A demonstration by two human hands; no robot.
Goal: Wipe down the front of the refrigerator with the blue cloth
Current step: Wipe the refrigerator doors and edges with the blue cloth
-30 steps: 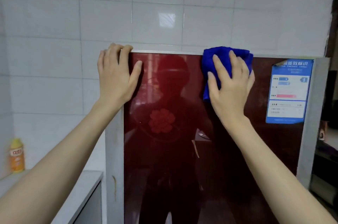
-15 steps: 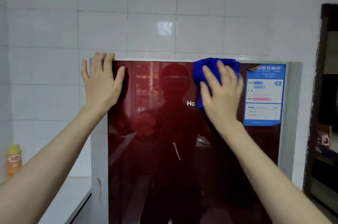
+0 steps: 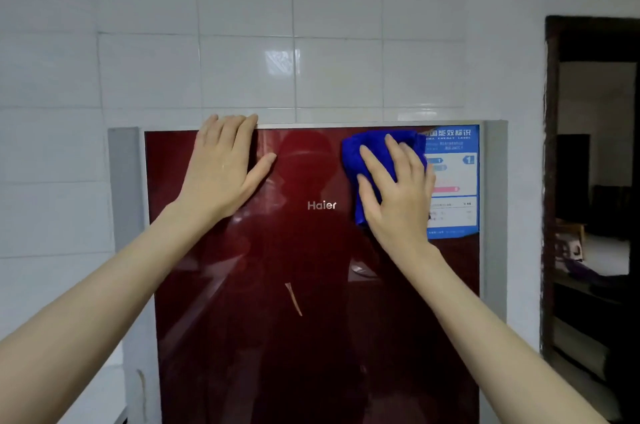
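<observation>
From the head camera, both your forearms rise from the bottom corners of the frame to the top of the refrigerator (image 3: 311, 302). Your left hand (image 3: 225, 167) lies flat on the red door just left of centre. Its fingers are straight and close together, the tips reach the metal top edge, and the thumb splays out to the right; it holds nothing. Your right hand (image 3: 398, 195) sits right of centre. Its fingers are spread and nearly straight, pressing the blue cloth (image 3: 360, 153) against the door rather than gripping it. The cloth is bunched and high on the door, just below the top edge. Most of it shows above and left of your fingers, and a strip of it hangs down beside your palm, so its long axis runs up and down. Its right side meets the left edge of the blue energy label (image 3: 453, 181), which your fingers partly cover. The white logo (image 3: 322, 205) sits between your hands, a little below them. Bare red door lies between the two hands, left of your left hand up to the grey side strip, and all the way down the lower frame. White wall tiles (image 3: 242, 70) fill the upper frame, and a dark doorway (image 3: 588, 181) stands at the right edge.
</observation>
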